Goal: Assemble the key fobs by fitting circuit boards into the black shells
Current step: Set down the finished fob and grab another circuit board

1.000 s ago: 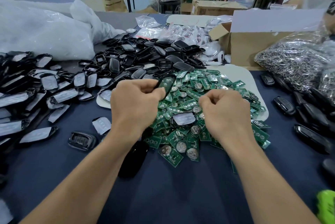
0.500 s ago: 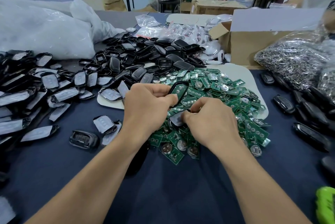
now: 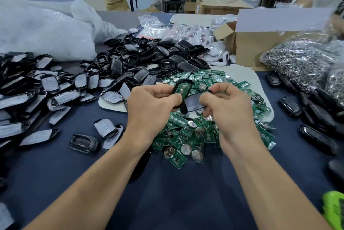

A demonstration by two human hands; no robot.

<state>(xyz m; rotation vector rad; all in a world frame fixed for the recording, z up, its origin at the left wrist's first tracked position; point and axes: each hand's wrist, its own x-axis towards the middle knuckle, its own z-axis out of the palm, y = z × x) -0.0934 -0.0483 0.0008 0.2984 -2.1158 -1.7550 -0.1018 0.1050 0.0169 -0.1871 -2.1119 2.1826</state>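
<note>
Bare forearms; left hand (image 3: 150,107), right hand (image 3: 229,110) apparently bare.

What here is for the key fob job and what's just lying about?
For the job: shell with a board in the left hand; film-covered shell in the right hand; green circuit board pile; black shell pile.
Lying about: white plastic bag; cardboard box; bag of metal rings.
</note>
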